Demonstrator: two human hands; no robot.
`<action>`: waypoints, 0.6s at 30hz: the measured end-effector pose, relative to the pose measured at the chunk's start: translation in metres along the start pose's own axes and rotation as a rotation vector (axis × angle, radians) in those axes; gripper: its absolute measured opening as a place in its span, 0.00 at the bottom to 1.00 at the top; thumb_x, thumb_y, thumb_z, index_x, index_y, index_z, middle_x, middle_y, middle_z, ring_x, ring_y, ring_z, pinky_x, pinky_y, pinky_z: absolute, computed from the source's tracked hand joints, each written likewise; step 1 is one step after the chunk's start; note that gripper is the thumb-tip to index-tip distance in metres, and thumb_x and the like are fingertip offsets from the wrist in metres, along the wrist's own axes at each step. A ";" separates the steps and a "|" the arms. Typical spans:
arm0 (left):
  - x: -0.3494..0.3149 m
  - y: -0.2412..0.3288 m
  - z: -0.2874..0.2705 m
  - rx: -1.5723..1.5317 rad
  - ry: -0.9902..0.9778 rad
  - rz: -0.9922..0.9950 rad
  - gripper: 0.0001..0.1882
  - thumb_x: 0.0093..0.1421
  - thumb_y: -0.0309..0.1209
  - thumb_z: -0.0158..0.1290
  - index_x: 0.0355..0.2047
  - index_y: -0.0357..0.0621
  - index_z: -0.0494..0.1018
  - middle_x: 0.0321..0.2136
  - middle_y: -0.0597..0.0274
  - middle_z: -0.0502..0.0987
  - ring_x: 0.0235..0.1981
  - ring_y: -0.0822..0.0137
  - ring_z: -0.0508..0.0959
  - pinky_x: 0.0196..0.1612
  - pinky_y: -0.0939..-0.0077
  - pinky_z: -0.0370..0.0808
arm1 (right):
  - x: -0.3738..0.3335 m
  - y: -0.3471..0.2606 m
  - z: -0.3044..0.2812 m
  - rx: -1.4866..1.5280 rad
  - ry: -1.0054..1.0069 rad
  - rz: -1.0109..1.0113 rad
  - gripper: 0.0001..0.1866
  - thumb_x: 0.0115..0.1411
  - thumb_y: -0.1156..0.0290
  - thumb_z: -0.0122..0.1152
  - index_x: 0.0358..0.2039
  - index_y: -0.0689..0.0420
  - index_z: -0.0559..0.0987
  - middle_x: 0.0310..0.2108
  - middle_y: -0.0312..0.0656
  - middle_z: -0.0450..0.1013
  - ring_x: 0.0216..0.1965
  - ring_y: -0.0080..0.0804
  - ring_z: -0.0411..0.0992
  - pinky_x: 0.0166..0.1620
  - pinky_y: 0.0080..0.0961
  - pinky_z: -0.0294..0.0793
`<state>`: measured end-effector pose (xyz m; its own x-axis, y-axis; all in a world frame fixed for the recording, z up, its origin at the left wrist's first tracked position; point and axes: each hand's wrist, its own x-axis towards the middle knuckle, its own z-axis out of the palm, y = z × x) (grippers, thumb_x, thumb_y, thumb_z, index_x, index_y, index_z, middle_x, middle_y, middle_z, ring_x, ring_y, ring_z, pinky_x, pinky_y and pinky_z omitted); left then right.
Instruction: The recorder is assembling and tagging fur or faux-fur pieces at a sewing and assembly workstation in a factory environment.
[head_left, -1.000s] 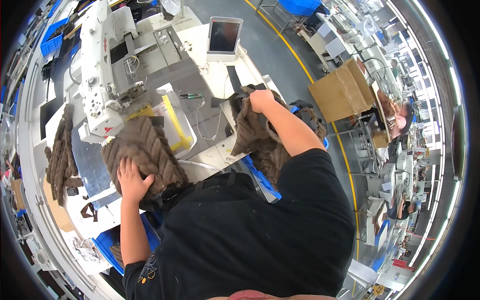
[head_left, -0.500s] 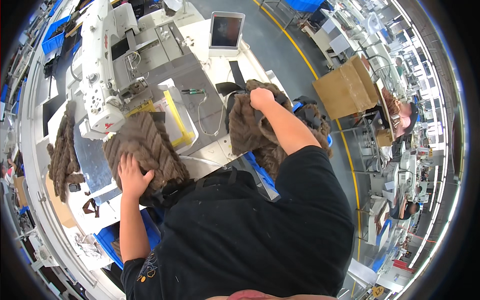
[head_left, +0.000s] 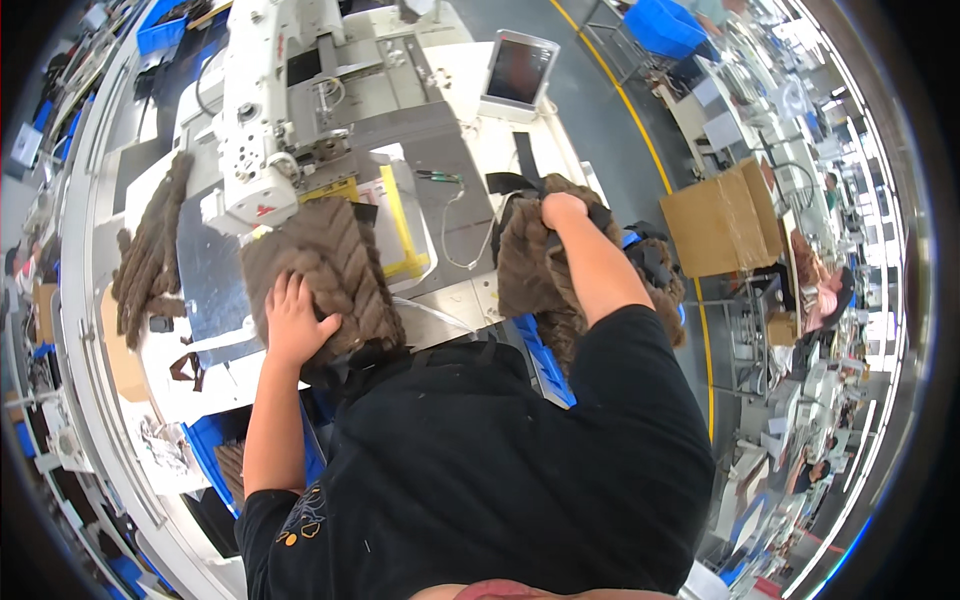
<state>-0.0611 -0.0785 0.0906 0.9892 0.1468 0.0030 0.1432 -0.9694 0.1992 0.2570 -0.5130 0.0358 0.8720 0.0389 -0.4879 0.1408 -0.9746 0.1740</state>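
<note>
Left hand (head_left: 296,322): laid flat, fingers spread, on the ridged brown fur piece (head_left: 345,250); nothing is clasped.
Right hand (head_left: 563,209): closed on the upper edge of a second fur piece (head_left: 522,268), draped bodyward from the grip.
Fur handling: judged light, soft, limp, not fragile; edges best pinched, pile possibly slippery.
Red mark (head_left: 265,210): borne by sewing machine (head_left: 250,130) ahead of left hand; cannot be read.
</note>
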 end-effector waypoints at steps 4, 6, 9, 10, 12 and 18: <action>0.000 0.000 0.001 -0.006 0.029 0.008 0.44 0.45 0.52 0.60 0.56 0.32 0.67 0.61 0.46 0.67 0.67 0.47 0.58 0.67 0.45 0.54 | -0.011 0.016 0.011 0.057 0.087 0.073 0.16 0.61 0.68 0.55 0.45 0.59 0.83 0.49 0.53 0.77 0.51 0.47 0.77 0.53 0.42 0.76; -0.002 0.002 0.000 -0.016 0.033 0.013 0.44 0.45 0.52 0.60 0.56 0.33 0.67 0.61 0.46 0.67 0.67 0.47 0.58 0.66 0.45 0.54 | -0.022 0.020 0.009 0.197 0.158 0.132 0.20 0.55 0.61 0.67 0.43 0.62 0.83 0.46 0.56 0.78 0.49 0.48 0.77 0.52 0.41 0.77; -0.001 0.002 0.000 -0.021 0.018 0.012 0.43 0.45 0.52 0.60 0.56 0.33 0.67 0.61 0.46 0.66 0.67 0.46 0.57 0.66 0.45 0.54 | -0.013 0.050 0.000 0.179 0.026 0.117 0.27 0.44 0.58 0.76 0.42 0.63 0.83 0.46 0.53 0.79 0.49 0.47 0.77 0.51 0.38 0.78; -0.003 0.001 -0.002 -0.037 0.003 0.005 0.43 0.46 0.51 0.60 0.56 0.33 0.66 0.61 0.45 0.66 0.67 0.46 0.57 0.67 0.45 0.53 | -0.021 0.051 -0.020 0.220 0.004 0.108 0.30 0.41 0.58 0.78 0.40 0.66 0.82 0.44 0.56 0.79 0.48 0.48 0.77 0.51 0.39 0.78; -0.002 0.000 -0.004 -0.050 -0.009 0.008 0.43 0.46 0.51 0.60 0.56 0.33 0.66 0.62 0.45 0.65 0.67 0.46 0.57 0.67 0.45 0.53 | -0.034 0.072 -0.047 0.244 0.015 0.127 0.29 0.42 0.58 0.78 0.40 0.67 0.82 0.44 0.57 0.78 0.48 0.50 0.77 0.51 0.39 0.77; -0.002 -0.002 -0.003 -0.039 -0.036 -0.012 0.41 0.48 0.49 0.61 0.56 0.32 0.66 0.62 0.44 0.64 0.69 0.45 0.55 0.68 0.44 0.52 | -0.110 0.135 -0.111 0.296 0.217 0.213 0.30 0.44 0.58 0.76 0.42 0.69 0.80 0.45 0.61 0.77 0.49 0.55 0.76 0.52 0.42 0.75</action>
<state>-0.0637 -0.0765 0.0935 0.9879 0.1509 -0.0344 0.1548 -0.9592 0.2366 0.2323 -0.6247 0.2075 0.9502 -0.1554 -0.2703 -0.1661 -0.9860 -0.0170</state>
